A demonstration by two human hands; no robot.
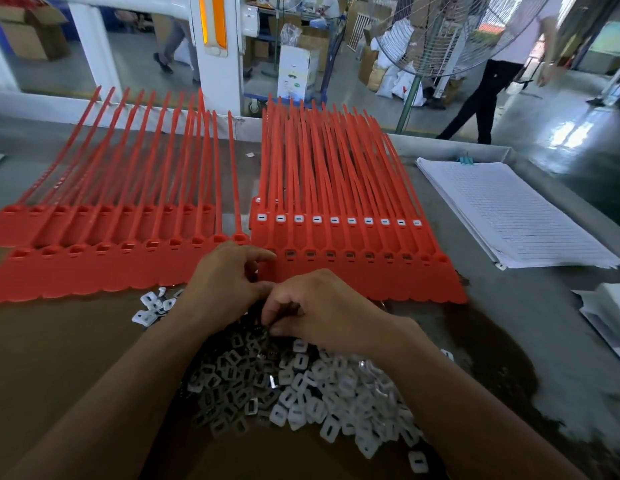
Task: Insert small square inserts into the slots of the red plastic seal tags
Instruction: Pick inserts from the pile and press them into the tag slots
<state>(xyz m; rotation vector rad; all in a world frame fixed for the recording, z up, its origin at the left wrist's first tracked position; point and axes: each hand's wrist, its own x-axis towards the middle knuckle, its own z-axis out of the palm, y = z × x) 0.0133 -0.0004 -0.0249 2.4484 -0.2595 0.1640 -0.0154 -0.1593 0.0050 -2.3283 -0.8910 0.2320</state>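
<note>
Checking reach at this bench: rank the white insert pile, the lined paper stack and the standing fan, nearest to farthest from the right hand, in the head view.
1. White insert pile: directly beneath the right hand.
2. Lined paper stack: off to its right, farther back.
3. Standing fan: farthest back, upper right.

seal tags [353, 271]: smooth red plastic | inserts [322, 403]: glossy white plastic | table [509, 327]: matt grey, worn | sheets [516, 209]: paper
</note>
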